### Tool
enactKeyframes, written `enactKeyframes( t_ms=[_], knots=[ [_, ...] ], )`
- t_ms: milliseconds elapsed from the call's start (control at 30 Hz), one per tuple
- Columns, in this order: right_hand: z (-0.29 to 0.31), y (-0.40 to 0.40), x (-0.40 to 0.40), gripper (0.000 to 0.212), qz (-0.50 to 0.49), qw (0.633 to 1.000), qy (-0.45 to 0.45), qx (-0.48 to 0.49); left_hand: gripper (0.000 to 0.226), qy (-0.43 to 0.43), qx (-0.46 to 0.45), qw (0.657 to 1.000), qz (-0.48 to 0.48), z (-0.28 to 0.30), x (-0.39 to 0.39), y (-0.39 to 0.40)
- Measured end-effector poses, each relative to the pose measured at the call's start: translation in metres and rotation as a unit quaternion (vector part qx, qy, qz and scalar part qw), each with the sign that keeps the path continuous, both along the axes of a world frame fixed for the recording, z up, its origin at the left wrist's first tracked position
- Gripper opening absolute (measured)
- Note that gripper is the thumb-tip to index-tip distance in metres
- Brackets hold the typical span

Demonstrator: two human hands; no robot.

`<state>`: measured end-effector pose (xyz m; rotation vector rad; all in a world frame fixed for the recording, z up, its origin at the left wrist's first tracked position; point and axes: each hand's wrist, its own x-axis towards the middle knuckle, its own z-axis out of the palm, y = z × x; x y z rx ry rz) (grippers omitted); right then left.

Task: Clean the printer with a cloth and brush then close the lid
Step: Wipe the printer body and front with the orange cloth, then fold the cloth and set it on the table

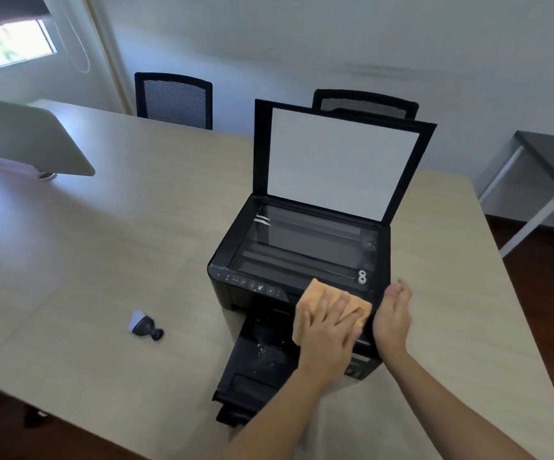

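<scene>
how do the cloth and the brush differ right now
The cloth is orange and flat; the brush is black with a pale head. The cloth lies on the printer under the left hand; the brush lies untouched on the table. Both are small cleaning tools.

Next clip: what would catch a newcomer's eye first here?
The black printer stands on the beige table, its scanner lid raised open. At its front right corner the left hand presses an orange cloth flat, while the right hand rests against the side. A small brush lies to the printer's left.
</scene>
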<state>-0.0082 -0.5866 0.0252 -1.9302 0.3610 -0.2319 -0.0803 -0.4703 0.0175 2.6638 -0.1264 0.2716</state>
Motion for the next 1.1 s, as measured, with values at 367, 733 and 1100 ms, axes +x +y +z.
enactKeyframes(
  t_ms=[367,733,1100],
  knots=[
    [0.039,0.038,-0.032,0.037,0.046,0.975,-0.175,-0.131,0.03,0.176,-0.73,0.654,0.091,0.07,-0.039,0.132],
    [0.101,0.192,-0.071,0.092,0.464,0.881,0.061,-0.073,0.024,0.156,-0.829,0.529,0.09,0.092,-0.045,0.269],
    [0.141,0.307,-0.045,0.013,0.416,0.903,-0.041,-0.097,0.023,0.037,-0.373,0.915,0.145,0.081,-0.045,0.402]
  ],
)
